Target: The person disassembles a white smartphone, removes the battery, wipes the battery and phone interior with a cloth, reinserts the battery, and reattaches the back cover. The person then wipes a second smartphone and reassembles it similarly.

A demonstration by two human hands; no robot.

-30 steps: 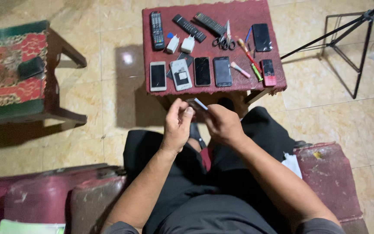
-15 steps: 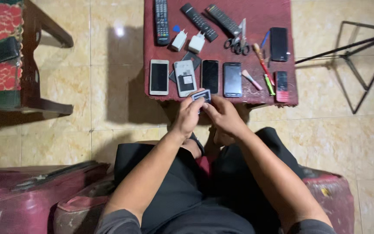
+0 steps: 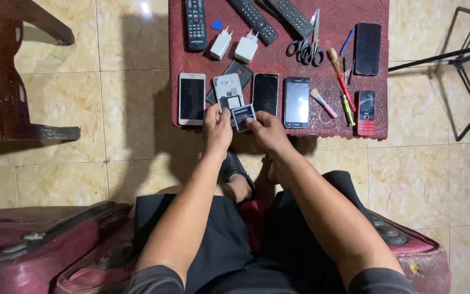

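My left hand (image 3: 217,126) rests its fingertips on the lower edge of a white phone (image 3: 228,93) that lies face down with its back cover off, on the small dark red table (image 3: 354,124). My right hand (image 3: 267,130) grips a flat phone battery (image 3: 242,116) by its right side, just below that open phone. Both hands sit at the table's near edge. A black back cover (image 3: 239,69) lies partly under the open phone.
On the table lie a white phone (image 3: 192,98), two black phones (image 3: 265,93) (image 3: 296,102), a red keypad phone (image 3: 366,112), a black phone (image 3: 368,48), scissors (image 3: 307,46), screwdrivers (image 3: 340,76), two white chargers (image 3: 233,44), three remotes (image 3: 195,22). A tripod (image 3: 463,60) stands right, a chair (image 3: 6,81) left.
Both hands moved forward from above my lap to the table's near edge, carrying the battery up to the open phone. The camera view shifted closer to the table.
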